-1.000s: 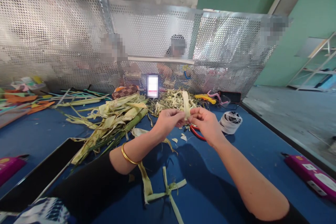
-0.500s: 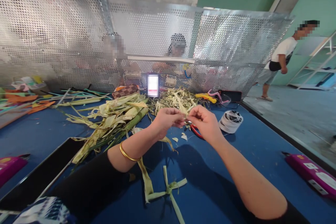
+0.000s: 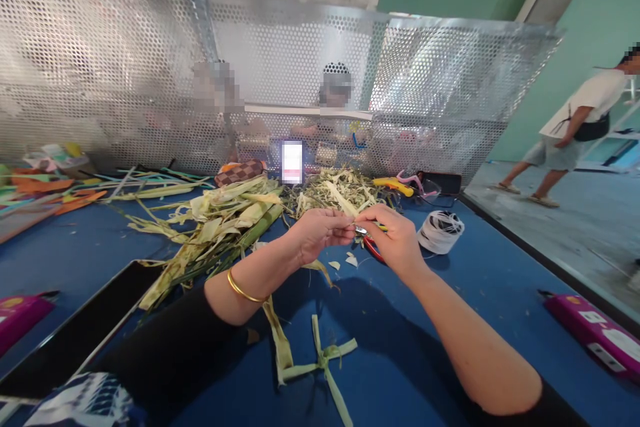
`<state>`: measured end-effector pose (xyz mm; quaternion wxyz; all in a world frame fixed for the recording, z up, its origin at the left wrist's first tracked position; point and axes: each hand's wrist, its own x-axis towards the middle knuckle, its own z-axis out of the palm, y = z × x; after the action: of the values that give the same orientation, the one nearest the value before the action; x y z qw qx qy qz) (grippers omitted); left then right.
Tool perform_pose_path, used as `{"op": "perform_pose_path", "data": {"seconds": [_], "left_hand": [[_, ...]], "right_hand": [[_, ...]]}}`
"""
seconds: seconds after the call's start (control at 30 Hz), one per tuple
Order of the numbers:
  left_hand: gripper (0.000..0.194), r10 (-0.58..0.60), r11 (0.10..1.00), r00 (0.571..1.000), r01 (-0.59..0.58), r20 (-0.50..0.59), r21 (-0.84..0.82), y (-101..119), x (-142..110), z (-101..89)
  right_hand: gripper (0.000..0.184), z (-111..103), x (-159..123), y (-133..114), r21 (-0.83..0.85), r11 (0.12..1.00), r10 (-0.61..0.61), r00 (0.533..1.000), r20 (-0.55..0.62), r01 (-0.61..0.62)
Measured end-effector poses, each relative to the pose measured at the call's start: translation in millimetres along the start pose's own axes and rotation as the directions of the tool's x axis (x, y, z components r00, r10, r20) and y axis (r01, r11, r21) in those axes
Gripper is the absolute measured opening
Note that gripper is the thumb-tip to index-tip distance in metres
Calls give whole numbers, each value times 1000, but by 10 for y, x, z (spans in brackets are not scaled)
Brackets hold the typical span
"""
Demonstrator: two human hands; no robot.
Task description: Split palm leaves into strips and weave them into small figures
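My left hand (image 3: 325,233) and my right hand (image 3: 393,237) meet above the table, each with thumb and fingertips pinched. Between them is a thin, pale strip of corn husk (image 3: 343,200), mostly hidden at the fingertips. Just behind my right hand lies a red-handled tool (image 3: 374,250), largely covered; its kind is hard to tell. Nearer to me, a knotted cross of green husk strips (image 3: 326,357) rests on the blue table (image 3: 400,373). A loose dry husk piece (image 3: 279,333) touches its left arm.
Husks (image 3: 215,230) lie in a heap at left, with shredded husk (image 3: 345,187) behind my hands. A white twine spool (image 3: 441,232) stands at right. A lit phone (image 3: 292,161) leans near the perforated metal screen (image 3: 300,53). A person (image 3: 575,113) walks at far right.
My fingertips have shifted slightly, still pinched together, and a bit of shiny metal now shows below them. The walking person has moved further right.
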<state>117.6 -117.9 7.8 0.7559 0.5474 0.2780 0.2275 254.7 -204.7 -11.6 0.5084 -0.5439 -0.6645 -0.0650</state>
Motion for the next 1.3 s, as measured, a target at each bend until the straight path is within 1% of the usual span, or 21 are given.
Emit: {"op": "perform_pose_path", "data": {"seconds": [0.07,0.13,0.23,0.43,0.57,0.67,0.73,0.83,0.93,1.0,1.03,1.07,1.1,1.17,1.23,1.3], "left_hand": [[12,87,994,995,-83,-47,76,-13,-2,27],[14,188,972,979,-173,-84,157,-30,-1,61],[17,267,947,959,-242,-96,211,-45,3,96],[15,317,923,946,-290,-74,252,-50,14,80],[13,323,921,945,-301,-55,247,-77,8,74],[18,363,911,931,-349,-27,220,-100,-1,73],[20,360,916,933,-349,-22,200,-100,-3,67],[15,312,933,950,-306,0,187,-76,1,52],[10,295,936,955,-297,40,188,-47,6,52],[10,303,932,953,-303,32,197,-38,4,62],[11,305,931,952,-301,14,206,-37,1,69],[11,305,930,952,-296,-9,216,-35,-2,75],[11,304,930,952,-290,-30,225,-33,-7,79],[12,285,938,957,-265,-62,224,-25,-16,80],[12,239,958,968,-222,-78,183,-9,-23,70],[11,172,980,983,-164,-65,112,8,-24,53]], "right_hand": [[12,-3,4,-15,-40,998,45,999,27,-44],[12,-1,7,-34,-76,991,113,993,40,-110],[12,11,11,-60,-69,976,211,977,29,-208],[6,35,16,-48,77,939,338,941,-32,-335],[6,43,11,-15,99,929,363,931,-51,-357],[6,43,12,-7,127,922,375,925,-61,-366],[9,33,23,-17,164,908,398,916,-51,-385],[16,4,51,-50,283,844,474,881,4,-455],[23,-20,75,-71,454,713,551,827,109,-535],[24,-23,81,-67,525,627,579,795,179,-575],[24,-22,81,-61,539,605,584,787,201,-586],[24,-19,80,-55,540,604,580,788,207,-586],[22,-16,77,-49,526,629,568,800,193,-573],[17,-13,70,-47,441,745,504,855,121,-501],[11,-16,61,-61,300,874,387,921,44,-382],[5,-26,49,-82,176,952,251,968,8,-249]]}}
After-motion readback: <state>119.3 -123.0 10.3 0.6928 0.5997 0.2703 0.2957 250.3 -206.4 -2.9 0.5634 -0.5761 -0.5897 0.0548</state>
